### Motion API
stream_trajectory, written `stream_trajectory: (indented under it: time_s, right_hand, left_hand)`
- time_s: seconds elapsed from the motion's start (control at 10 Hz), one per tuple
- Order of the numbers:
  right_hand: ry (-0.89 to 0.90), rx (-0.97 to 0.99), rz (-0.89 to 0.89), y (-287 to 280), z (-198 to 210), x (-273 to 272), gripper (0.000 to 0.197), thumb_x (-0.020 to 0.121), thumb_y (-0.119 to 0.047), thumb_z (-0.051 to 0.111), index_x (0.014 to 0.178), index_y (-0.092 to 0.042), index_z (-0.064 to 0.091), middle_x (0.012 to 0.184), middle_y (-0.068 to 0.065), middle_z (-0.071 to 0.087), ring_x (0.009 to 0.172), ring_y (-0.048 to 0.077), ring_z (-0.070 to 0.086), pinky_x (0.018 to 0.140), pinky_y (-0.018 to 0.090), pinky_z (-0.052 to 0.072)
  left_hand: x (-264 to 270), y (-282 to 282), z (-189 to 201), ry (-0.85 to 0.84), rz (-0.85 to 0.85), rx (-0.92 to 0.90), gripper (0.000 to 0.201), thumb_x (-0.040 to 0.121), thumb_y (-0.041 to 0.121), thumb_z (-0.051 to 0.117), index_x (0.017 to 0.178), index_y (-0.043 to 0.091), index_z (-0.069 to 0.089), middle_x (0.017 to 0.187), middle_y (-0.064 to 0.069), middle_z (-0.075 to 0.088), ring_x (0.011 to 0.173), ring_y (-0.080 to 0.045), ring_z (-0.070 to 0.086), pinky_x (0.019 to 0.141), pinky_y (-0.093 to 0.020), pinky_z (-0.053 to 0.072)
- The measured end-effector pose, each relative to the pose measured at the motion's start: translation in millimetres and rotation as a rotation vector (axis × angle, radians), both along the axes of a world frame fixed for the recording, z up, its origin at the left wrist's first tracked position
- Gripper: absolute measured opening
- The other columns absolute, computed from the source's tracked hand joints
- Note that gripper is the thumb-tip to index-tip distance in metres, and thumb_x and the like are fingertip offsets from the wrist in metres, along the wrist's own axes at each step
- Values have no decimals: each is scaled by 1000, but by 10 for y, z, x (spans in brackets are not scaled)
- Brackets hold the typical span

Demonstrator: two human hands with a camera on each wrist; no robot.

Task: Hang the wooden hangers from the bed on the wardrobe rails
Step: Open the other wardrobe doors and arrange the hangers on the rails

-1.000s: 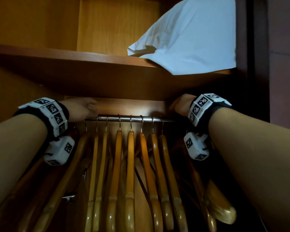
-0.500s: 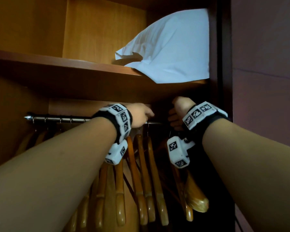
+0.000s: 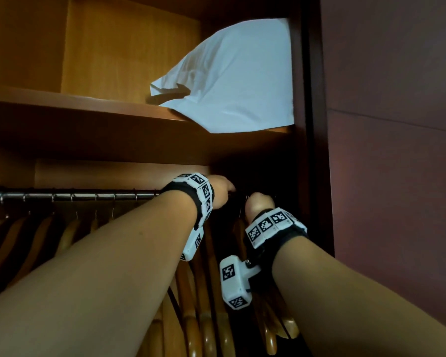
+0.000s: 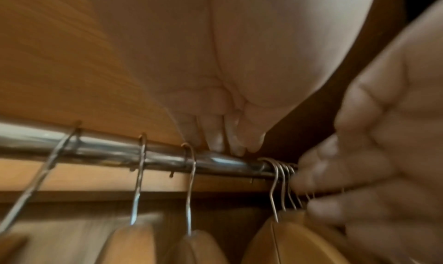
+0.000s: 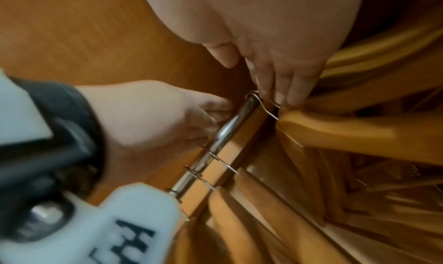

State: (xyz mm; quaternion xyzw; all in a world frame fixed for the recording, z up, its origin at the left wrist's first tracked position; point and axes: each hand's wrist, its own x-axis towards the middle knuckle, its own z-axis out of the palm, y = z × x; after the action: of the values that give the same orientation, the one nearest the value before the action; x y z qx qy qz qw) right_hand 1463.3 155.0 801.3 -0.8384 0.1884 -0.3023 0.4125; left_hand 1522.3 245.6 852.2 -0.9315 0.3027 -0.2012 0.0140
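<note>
Several wooden hangers [image 3: 188, 305] hang by wire hooks on the chrome wardrobe rail [image 3: 75, 196]. My left hand [image 3: 220, 191] reaches the rail near its right end; in the left wrist view its straight fingertips [image 4: 230, 141] touch the rail [image 4: 95, 150]. Just to its right, my right hand [image 3: 259, 204] is at a tight bunch of hooks [image 4: 282, 173]. In the right wrist view its fingers [image 5: 282, 86] press on those hooks [image 5: 261, 101], thumb apart, above a hanger's wooden top [image 5: 335, 133]. Neither hand carries a hanger.
A wooden shelf [image 3: 88, 106] runs right above the rail, with a white pillow [image 3: 229, 78] on its right part. The dark wardrobe side panel [image 3: 312, 124] stands close to my right hand. More hangers [image 3: 67, 235] hang spaced out along the left of the rail.
My left hand has slid right along the rail from its left part to just beside my right hand. The right hand stays at the rail's right end, a little lower.
</note>
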Motion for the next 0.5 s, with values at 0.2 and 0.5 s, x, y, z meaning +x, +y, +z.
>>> stream_trajectory:
  time_s: [0.2, 0.5]
  right_hand:
    - [-23, 63, 22, -11, -51, 193, 35, 106, -18, 39, 135, -2, 50, 140, 13, 53, 130, 24, 50, 104, 29, 40]
    - [-196, 408, 298, -77, -24, 409, 40, 105, -14, 35, 142, -3, 43, 143, 15, 49, 112, 23, 57, 67, 24, 55]
  left_hand:
    - [148, 58, 66, -27, -17, 20, 61, 96, -1, 43, 150, 27, 46, 155, -1, 45, 135, -22, 50, 93, -24, 40]
    - [282, 53, 183, -4, -57, 75, 61, 97, 0, 42, 153, 26, 41, 155, 1, 45, 139, -19, 46, 112, -32, 42]
